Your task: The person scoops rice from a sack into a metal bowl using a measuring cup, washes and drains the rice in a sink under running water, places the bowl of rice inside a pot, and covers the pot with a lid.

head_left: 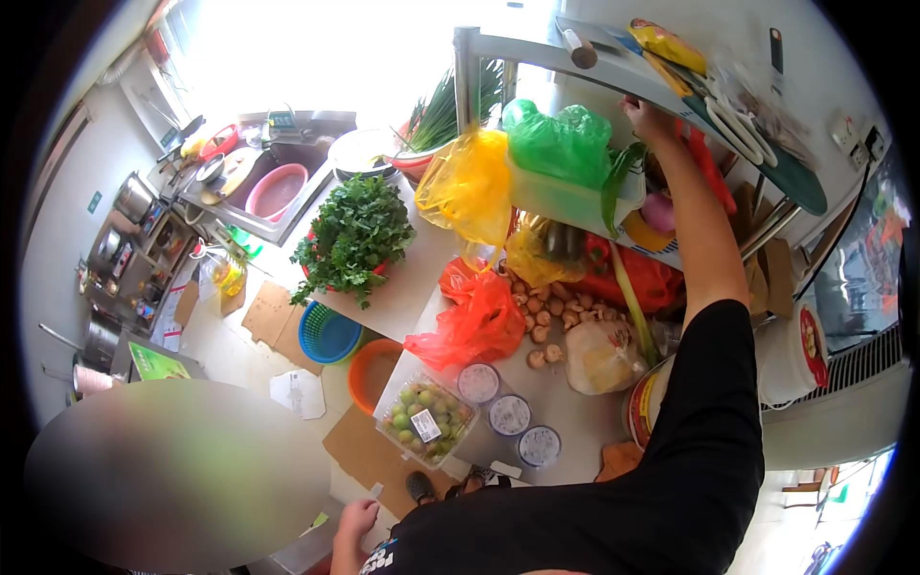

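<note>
My right arm stretches up to the metal rack. My right hand [648, 119] is just under the top shelf, fingers curled and partly hidden; what they hold, if anything, cannot be made out. Close by are a green plastic bag [558, 144] in a pale green bin [556, 196], long green leaves [621, 187] and a purple onion [657, 212]. Low on the left, my left hand [358, 518] is closed. A small whitish piece [377, 491] shows at its fingertips; whether the hand grips it is unclear.
On the table lie leafy greens [355, 235], a red bag [470, 321], mushrooms [546, 311], a box of green fruit [426, 419] and several round lidded tubs [510, 415]. A knife [579, 48] lies on the top shelf. Blue [329, 333] and orange [372, 374] baskets stand beside the table.
</note>
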Tool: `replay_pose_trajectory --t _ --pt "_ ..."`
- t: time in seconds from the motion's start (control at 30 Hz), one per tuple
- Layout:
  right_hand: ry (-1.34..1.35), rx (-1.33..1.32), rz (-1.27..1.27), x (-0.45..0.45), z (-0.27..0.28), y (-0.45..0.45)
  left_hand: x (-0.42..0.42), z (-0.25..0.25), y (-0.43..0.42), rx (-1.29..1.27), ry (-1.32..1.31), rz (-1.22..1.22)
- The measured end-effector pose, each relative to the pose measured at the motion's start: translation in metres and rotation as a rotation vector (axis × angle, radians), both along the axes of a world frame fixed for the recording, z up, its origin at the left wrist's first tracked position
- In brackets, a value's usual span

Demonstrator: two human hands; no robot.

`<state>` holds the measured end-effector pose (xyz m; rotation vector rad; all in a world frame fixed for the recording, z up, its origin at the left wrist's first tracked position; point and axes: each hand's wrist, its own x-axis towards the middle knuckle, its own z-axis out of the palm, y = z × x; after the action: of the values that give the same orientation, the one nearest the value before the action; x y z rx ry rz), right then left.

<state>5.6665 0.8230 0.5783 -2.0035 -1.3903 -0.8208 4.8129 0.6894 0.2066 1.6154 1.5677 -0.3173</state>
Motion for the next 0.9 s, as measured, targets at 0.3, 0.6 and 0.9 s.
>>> replay_pose_trajectory --t 0.3,0.6,0.9 --pt "-0.179 0.323 0.020 -0.015 -0.011 -0.055 0.249 0.234 0.073 0.317 -0.843 -0.518" --pt "0.042 0.507 0.131 -0.072 -0.014 -0.094 0.562 0.320 0.110 0.979 -1.160 -0.649" --pt "0.328 0.669 0.098 -0.074 -0.033 -0.142 0.615 0.331 0.126 1.157 -0.720 -0.766"
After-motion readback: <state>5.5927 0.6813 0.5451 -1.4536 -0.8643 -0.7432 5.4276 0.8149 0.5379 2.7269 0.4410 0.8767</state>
